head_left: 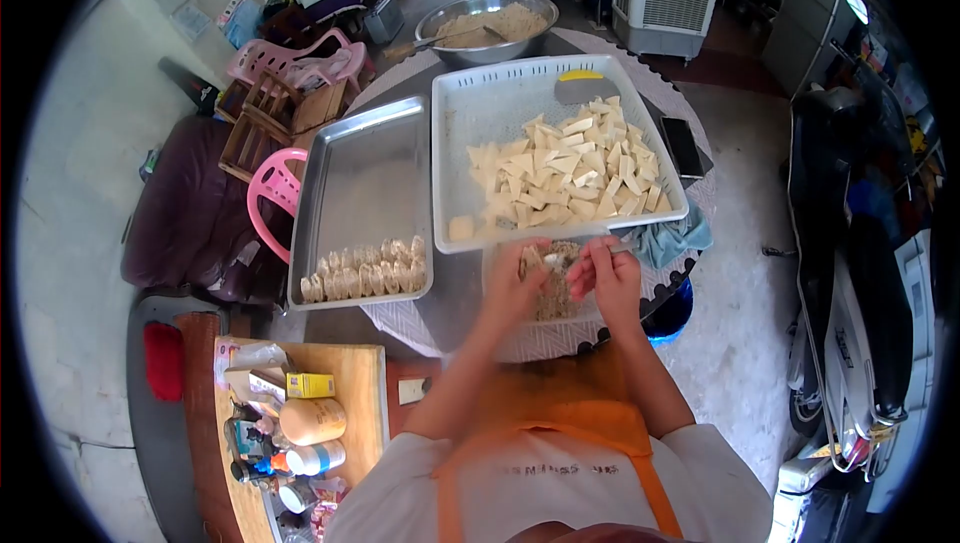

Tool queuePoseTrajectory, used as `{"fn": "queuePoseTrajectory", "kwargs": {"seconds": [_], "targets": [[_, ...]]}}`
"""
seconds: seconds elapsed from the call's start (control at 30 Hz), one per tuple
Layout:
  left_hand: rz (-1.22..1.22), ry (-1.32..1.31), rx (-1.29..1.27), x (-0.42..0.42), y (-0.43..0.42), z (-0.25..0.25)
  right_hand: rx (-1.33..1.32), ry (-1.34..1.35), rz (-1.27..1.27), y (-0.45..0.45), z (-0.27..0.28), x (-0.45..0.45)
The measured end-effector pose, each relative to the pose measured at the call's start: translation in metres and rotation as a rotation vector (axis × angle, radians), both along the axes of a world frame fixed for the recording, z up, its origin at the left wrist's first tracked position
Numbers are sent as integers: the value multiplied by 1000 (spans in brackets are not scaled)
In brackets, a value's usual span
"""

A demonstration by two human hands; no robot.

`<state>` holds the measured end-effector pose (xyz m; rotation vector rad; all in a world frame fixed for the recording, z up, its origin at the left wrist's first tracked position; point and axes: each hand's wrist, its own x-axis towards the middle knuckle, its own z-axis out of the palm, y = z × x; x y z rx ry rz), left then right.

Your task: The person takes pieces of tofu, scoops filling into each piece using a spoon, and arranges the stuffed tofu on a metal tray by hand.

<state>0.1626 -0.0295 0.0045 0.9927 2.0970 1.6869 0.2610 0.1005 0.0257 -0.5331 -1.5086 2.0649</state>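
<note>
My left hand (517,276) is closed round a pale piece of dough, above a container of brown crumbly filling (556,295). Over the right side of that container is my right hand (607,270), its fingers pinched together on what looks like a thin utensil. Just beyond both hands stands a white plastic tray (450,148) with a heap of pale cut dough pieces (575,168) and a scraper with a yellow handle (583,88). To the left, a metal tray (365,173) holds rows of shaped pieces (365,271) along its near end.
A metal bowl (430,28) of light brown powder stands at the table's far side. A phone (682,147) and a teal cloth (672,241) lie at the right. Jars and boxes crowd a wooden side table (362,398) at lower left. A blue bucket (672,315) sits below the table edge.
</note>
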Motion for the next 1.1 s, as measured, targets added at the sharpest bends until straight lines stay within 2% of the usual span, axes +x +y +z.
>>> {"fn": "queuePoseTrajectory", "kwargs": {"seconds": [0.07,0.23,0.37,0.43,0.57,0.67,0.77,0.87,0.97,1.07,1.1], "targets": [[2,-344,15,3,4,3,39,38,-30,-3,-3,0],[27,-777,286,-3,3,-4,171,9,-129,-2,-8,7],[78,-1152,488,-14,4,-9,557,-142,-92,-6,-30,9],[-11,-1127,488,-18,0,-12,823,-197,-91,-7,-40,6],[-40,-1030,366,-13,-3,-5,731,-233,-59,-7,-36,5],[-47,-997,320,-11,-4,-3,760,-258,-35,-6,-39,4],[96,-971,366,-8,3,-4,789,-265,-65,-5,-41,2],[-64,-963,347,-13,-3,-14,812,-271,-94,-8,-39,2],[-32,-997,338,-11,-7,-7,803,-291,-87,-9,-38,3],[8,-1017,496,-11,-4,-12,799,-299,-76,-10,-35,3],[55,-974,460,-9,-2,-8,810,-299,-71,-10,-33,3]]}}
